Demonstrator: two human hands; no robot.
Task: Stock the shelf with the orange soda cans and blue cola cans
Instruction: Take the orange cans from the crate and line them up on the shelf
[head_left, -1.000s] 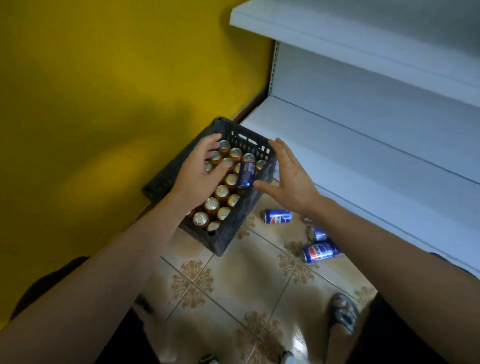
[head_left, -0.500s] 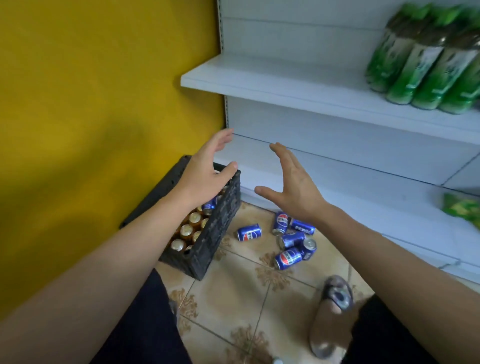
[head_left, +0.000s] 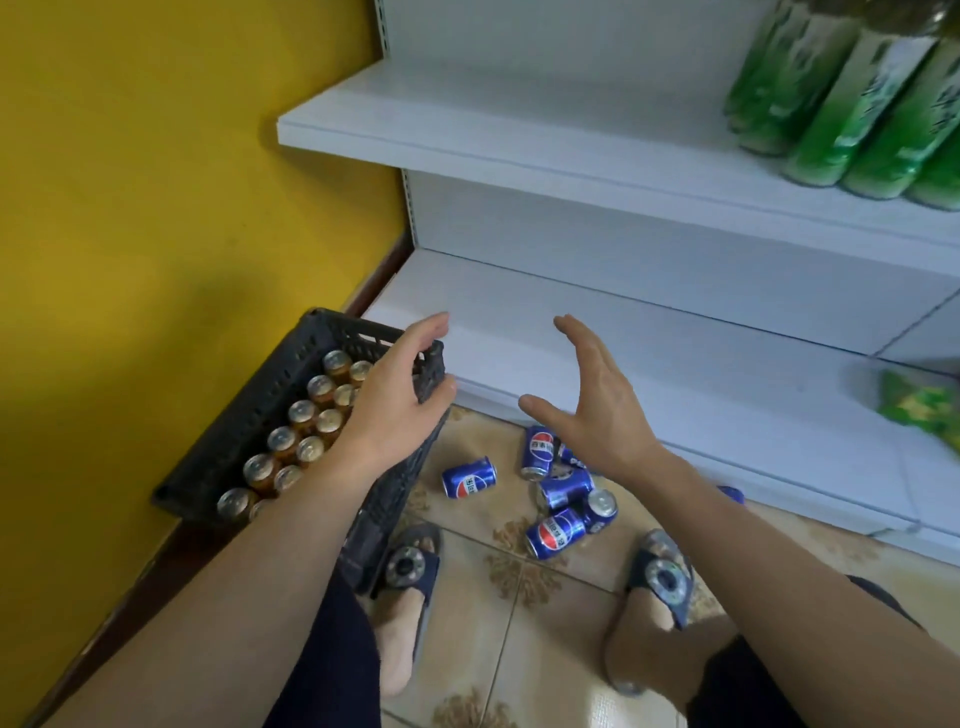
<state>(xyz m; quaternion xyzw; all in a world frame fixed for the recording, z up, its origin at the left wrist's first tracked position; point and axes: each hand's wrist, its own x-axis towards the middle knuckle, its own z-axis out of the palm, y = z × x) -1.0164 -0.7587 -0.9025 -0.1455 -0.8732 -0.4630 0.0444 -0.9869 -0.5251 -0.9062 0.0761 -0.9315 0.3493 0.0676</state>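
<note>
Stocking looks unstarted: no can stands on the white shelf (head_left: 649, 353). The orange soda cans (head_left: 304, 421) sit upright in the black crate (head_left: 244, 431), and the blue cola cans (head_left: 558, 488) lie scattered on the floor. The left hand (head_left: 395, 400) and right hand (head_left: 597, 410) hover, each grip wide and empty.

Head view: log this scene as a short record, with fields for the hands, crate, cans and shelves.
left hand: open, empty, over the crate's corner nearest the shelf
right hand: open, empty, fingers straight, above the blue cans
crate: black, beside the yellow wall, holding upright orange cans
blue cans: loose on the floor, several on their sides
bottom shelf: no cans in view; green packet at right
upper shelf: green bottles at right
</note>
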